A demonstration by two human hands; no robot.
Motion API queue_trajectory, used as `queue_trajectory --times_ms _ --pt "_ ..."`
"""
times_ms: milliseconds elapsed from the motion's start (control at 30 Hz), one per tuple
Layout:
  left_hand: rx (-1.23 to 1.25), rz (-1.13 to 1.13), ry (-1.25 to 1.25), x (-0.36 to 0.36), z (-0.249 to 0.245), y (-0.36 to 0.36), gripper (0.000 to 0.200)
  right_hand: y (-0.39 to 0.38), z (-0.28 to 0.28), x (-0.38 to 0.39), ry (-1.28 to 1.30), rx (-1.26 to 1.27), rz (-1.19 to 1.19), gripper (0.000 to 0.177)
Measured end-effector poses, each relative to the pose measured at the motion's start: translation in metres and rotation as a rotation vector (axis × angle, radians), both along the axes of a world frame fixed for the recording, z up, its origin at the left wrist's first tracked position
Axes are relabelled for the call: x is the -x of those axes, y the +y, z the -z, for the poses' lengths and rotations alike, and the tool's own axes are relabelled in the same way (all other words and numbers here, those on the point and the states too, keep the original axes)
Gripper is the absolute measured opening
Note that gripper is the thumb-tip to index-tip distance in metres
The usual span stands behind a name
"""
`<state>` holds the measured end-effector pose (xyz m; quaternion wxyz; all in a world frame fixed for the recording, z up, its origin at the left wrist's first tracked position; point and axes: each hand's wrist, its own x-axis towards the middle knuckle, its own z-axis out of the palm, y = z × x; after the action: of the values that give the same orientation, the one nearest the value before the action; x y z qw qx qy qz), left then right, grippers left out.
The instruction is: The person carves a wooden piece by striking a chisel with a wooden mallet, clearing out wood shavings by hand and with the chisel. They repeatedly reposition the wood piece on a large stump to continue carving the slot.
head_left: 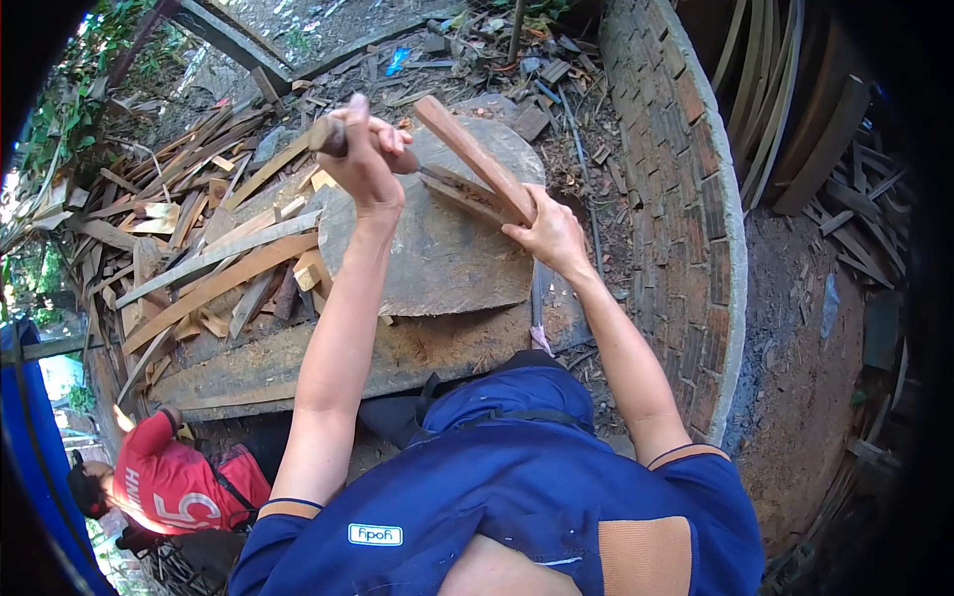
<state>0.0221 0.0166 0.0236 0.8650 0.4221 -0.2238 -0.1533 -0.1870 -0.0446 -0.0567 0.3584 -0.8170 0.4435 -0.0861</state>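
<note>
My left hand [370, 164] is closed around the round wooden handle of a machete [404, 161], whose thick butt end sticks out on the left. Its brownish blade runs down to the right, close along the underside of a squared wooden stick [472, 154]. That stick is gripped near its lower end by my right hand [550, 235], and it slants up and to the left. Both hands are over a round chopping block [437, 263] with a worn, cracked top. The blade's far end is hidden behind the stick and my right hand.
Offcuts and long strips of wood [224, 268] pile up left of the block. A curved brick wall [686, 219] rises on the right, with planks [825, 139] beyond it. A person in a red shirt [184, 487] is at lower left, beside a blue sheet [35, 437].
</note>
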Motion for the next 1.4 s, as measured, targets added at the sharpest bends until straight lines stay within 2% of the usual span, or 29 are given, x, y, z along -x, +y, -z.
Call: queue_trajectory --times_ms 133,333,533,767,833,867,933,967,1033,1067,1100,1133,1200,1267,1333,1400 --pt "0.006 0.014 -0.081 0.012 0.0 -0.01 0.024 -0.001 0.006 0.0 -0.006 -0.03 0.018 0.064" --pt "-0.123 -0.009 -0.096 0.013 0.006 -0.017 0.029 -0.002 0.007 0.0 -0.02 0.019 -0.005 0.066" --pt "-0.248 -0.035 -0.153 0.011 0.007 -0.03 0.027 -0.003 0.002 -0.001 0.014 -0.07 -0.001 0.064" --pt "-0.15 -0.098 -0.149 0.029 0.015 -0.03 0.02 -0.004 0.008 -0.002 -0.011 0.016 0.022 0.064" --pt "-0.152 -0.134 -0.172 0.034 0.019 -0.022 0.016 -0.012 0.01 -0.002 -0.031 -0.066 -0.009 0.063" --pt "-0.142 -0.138 -0.18 0.036 0.02 -0.019 0.016 -0.025 0.018 -0.003 -0.093 -0.22 -0.028 0.059" --pt "-0.135 -0.127 -0.19 0.038 0.023 -0.016 0.014 -0.036 -0.007 -0.007 -0.105 -0.195 -0.046 0.056" --pt "-0.132 -0.137 -0.167 0.037 0.025 -0.017 0.014 -0.038 -0.011 -0.011 -0.267 -0.169 -0.061 0.056" --pt "-0.158 -0.133 -0.178 0.035 0.023 -0.014 0.012 -0.025 -0.088 -0.015 -0.435 0.045 -0.109 0.065" --pt "-0.187 -0.126 -0.19 0.036 0.024 -0.013 0.011 -0.021 -0.112 -0.019 -0.598 0.23 -0.167 0.065" --pt "-0.105 -0.11 -0.124 0.035 0.029 -0.017 0.011 -0.016 -0.141 -0.017 -0.64 0.341 -0.238 0.065" --pt "-0.1 -0.103 -0.126 0.036 0.03 -0.017 0.011 -0.016 -0.158 -0.019 -0.723 0.6 -0.268 0.065" --pt "-0.109 -0.104 -0.134 0.035 0.032 -0.016 0.01 -0.017 -0.173 -0.01 -0.547 0.871 -0.375 0.067" --pt "-0.083 -0.244 -0.308 0.025 0.054 -0.019 0.011 -0.012 -0.171 -0.007 -0.154 1.235 -0.542 0.067" --pt "-0.075 -0.348 -0.257 0.025 0.044 -0.022 0.01 -0.008 -0.18 -0.004 -0.128 1.255 -0.551 0.068" --pt "-0.194 -0.125 -0.258 0.028 0.037 -0.012 0.009 -0.006 -0.188 0.0 -0.296 1.051 -0.453 0.067"
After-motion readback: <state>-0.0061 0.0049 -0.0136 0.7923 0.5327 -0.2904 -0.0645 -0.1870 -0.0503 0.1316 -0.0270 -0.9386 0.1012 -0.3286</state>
